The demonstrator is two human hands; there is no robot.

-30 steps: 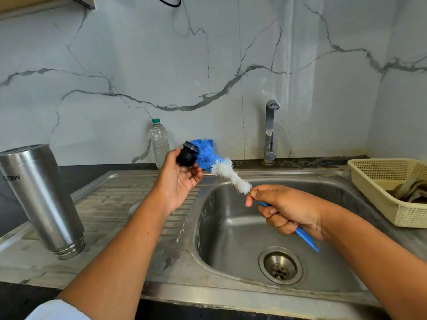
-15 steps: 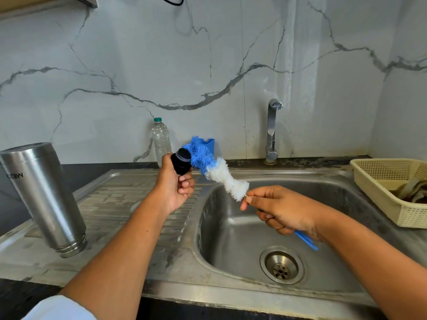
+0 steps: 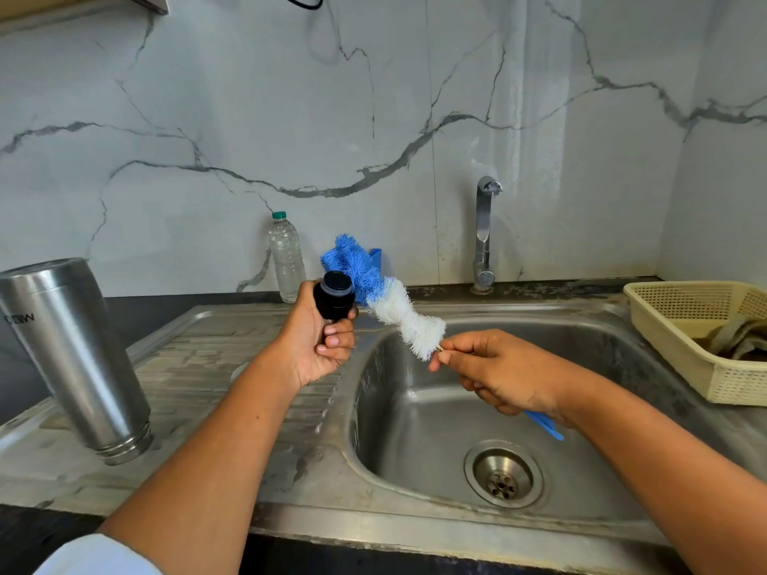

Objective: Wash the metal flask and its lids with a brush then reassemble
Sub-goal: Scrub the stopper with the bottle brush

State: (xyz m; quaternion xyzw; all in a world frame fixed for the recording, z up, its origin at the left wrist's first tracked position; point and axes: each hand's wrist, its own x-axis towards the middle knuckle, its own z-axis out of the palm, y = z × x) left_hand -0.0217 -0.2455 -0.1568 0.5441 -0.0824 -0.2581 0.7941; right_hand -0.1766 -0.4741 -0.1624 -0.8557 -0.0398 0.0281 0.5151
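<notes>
Above the left rim of the sink basin, the fingers (image 3: 334, 338) of the left hand (image 3: 315, 354) are curled around a small black lid (image 3: 334, 298), with its round top tipped up toward the wall. Just to its right, the right hand (image 3: 498, 373) pinches the brush (image 3: 386, 302) between thumb and forefinger, right where the stem meets the bristles. Its other fingers are folded over the blue handle (image 3: 543, 426), which pokes out past the heel of the hand over the basin. From that pinch the bristles run up and to the left, white first, then blue. The blue part sits right at the lid's right side, though I can't tell whether it touches.

Further left, the metal flask (image 3: 79, 359) stands mouth-down on the ribbed drainboard (image 3: 199, 367), well apart from both hands, its threaded neck on the steel. The sink (image 3: 415, 412) below the hands has its drain (image 3: 503, 475) toward the front. At the back, a clear water bottle (image 3: 286, 259) and the tap (image 3: 483, 234) stand against the marble wall (image 3: 207, 118). On the right, a cream basket (image 3: 680, 338) holds a crumpled cloth (image 3: 743, 338).
</notes>
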